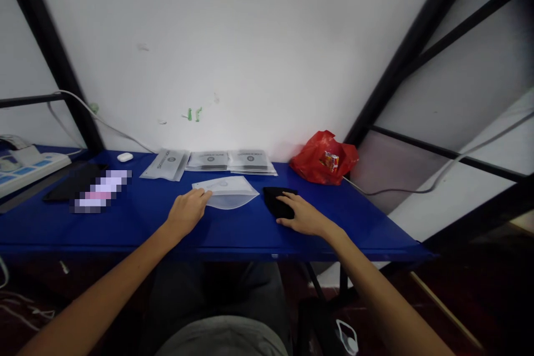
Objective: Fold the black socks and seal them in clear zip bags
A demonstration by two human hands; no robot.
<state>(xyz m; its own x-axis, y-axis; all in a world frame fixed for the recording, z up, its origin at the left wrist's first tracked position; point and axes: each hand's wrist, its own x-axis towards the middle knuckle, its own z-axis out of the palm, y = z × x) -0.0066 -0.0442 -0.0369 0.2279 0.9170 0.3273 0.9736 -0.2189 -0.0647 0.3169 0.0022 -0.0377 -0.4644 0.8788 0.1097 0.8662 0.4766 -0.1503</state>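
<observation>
My left hand (188, 210) is closed, pinching the left end of a frosted plastic bag (233, 201). The bag lies flat on the blue tabletop, its clear curved side toward me, with a faint print on its far part. Right of it is a folded black cloth item (273, 200); its exact kind cannot be made out. My right hand (303, 215) grips this cloth from the right, fingers over its top and thumb at its near edge. A small gap separates the bag from the cloth.
Behind are three groups of printed frosted packets (171, 164), (208, 161), (251, 161) along the wall. A red plastic bag (321, 161) stands back right. Left are a white earbud case (124, 157), a dark tablet-like slab (70, 183), a blurred-out object (100, 192) and a power strip (37, 169).
</observation>
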